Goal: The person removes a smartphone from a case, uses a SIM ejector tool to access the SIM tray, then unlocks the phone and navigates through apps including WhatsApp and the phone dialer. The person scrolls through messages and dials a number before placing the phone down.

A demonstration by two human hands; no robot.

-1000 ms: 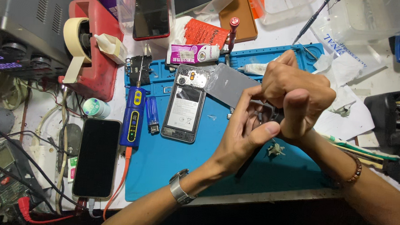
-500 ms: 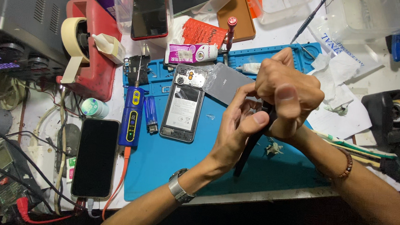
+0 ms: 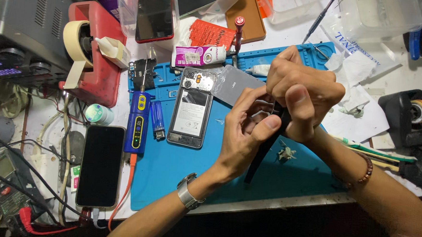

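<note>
My right hand (image 3: pixel 303 92) is clenched over the top of a black tweezer-like tool (image 3: pixel 259 157). The tool's tip slants down to the blue work mat (image 3: pixel 169 179). My left hand (image 3: pixel 245 134) comes up from below with a metal watch on its wrist. Its thumb and fingers pinch a small part against the tool, and the hands mostly hide that part. Left of the hands lies an opened phone (image 3: pixel 191 108), back up with its battery showing. Its grey back cover (image 3: pixel 233 88) rests beside it, partly under my fingers.
On the mat's left are a blue electric screwdriver (image 3: pixel 137 122) and a blue lighter (image 3: pixel 157 120). A black phone (image 3: pixel 100 165) charges at the left. Also around are a red tape dispenser (image 3: pixel 94 54), a glue tube (image 3: pixel 197 56), a black tape dispenser (image 3: pixel 411 117), clear plastic boxes, and cables and a meter at the far left.
Both hands have shifted slightly away from me and closed tighter together. The black tool's tip now slants down onto the mat below my left hand.
</note>
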